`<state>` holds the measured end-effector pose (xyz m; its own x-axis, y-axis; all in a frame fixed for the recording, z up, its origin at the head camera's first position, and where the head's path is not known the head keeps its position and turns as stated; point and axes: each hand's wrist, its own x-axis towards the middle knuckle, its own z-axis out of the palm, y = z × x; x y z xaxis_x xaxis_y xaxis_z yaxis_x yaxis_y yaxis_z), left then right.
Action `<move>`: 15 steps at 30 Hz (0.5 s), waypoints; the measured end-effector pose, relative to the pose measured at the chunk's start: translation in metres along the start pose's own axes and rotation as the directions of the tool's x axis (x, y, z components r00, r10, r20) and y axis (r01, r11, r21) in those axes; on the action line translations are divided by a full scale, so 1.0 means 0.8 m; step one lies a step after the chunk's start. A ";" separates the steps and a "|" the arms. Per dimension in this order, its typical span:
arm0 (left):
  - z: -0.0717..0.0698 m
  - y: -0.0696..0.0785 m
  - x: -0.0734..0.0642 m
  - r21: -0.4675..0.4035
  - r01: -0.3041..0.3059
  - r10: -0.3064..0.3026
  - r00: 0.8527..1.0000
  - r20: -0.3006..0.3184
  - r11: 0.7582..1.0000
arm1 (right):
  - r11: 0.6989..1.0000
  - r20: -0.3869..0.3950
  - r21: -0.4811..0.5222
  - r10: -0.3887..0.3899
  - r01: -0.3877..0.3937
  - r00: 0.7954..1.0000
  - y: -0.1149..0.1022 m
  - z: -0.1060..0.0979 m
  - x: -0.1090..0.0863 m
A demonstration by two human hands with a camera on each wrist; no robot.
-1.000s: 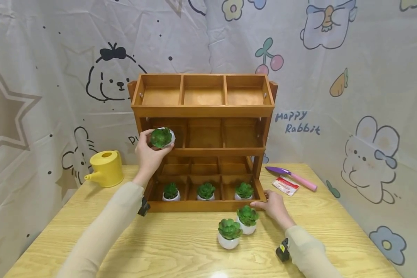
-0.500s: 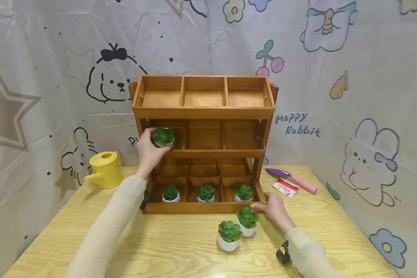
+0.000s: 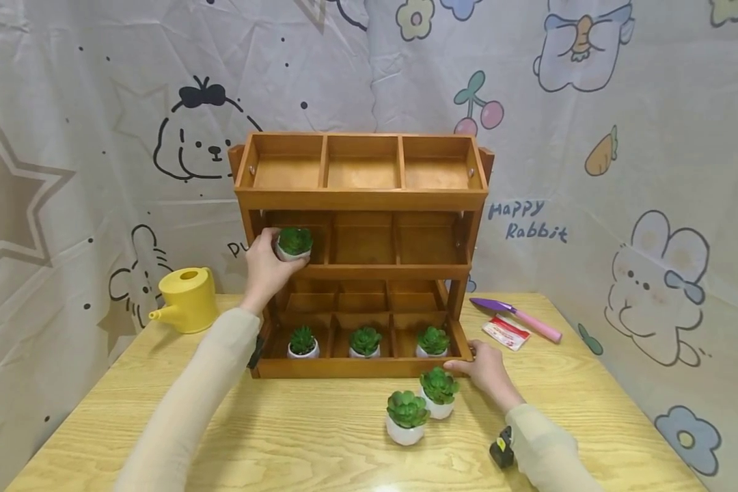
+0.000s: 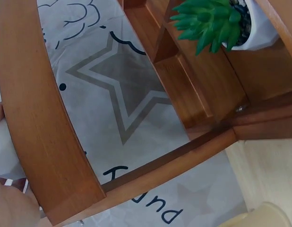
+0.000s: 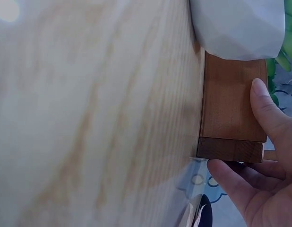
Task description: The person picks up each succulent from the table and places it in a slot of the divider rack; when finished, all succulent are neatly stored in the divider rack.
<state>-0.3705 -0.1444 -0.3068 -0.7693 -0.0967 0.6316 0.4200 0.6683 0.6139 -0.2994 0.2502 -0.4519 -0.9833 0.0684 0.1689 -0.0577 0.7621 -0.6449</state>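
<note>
A three-tier wooden plant shelf stands on the table. My left hand grips a small potted succulent, green in a white pot, at the left compartment of the middle tier. The left wrist view shows only part of that white pot behind the tier's front board. With thumb on the front and fingers round the end, my right hand holds the bottom tier's right corner. Three potted succulents, left, middle and right, occupy the bottom tier's front compartments.
Two more potted succulents, one nearer and one behind it, stand before the shelf. A yellow watering can is at left. To the right lie a purple-and-pink trowel and a red-and-white packet. Printed cloth hangs behind.
My left hand has shifted slightly right with the succulent, and its pot has tilted from leaning toward the camera to nearly upright. My right hand stays at the shelf corner.
</note>
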 end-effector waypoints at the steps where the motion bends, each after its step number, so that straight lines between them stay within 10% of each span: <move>1: -0.001 0.001 0.001 0.005 0.008 -0.008 1.000 0.011 1.000 | 1.000 0.001 0.000 0.002 -0.002 1.000 0.000 0.000 0.000; 15: -0.001 0.008 0.005 0.095 0.102 -0.111 0.989 0.093 0.990 | 1.000 0.004 -0.024 0.000 0.000 1.000 -0.002 0.000 0.000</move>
<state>-0.3704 -0.1411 -0.2996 -0.8525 -0.1010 0.5129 0.2921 0.7218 0.6275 -0.2994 0.2494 -0.4509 -0.9839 0.0657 0.1662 -0.0539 0.7776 -0.6264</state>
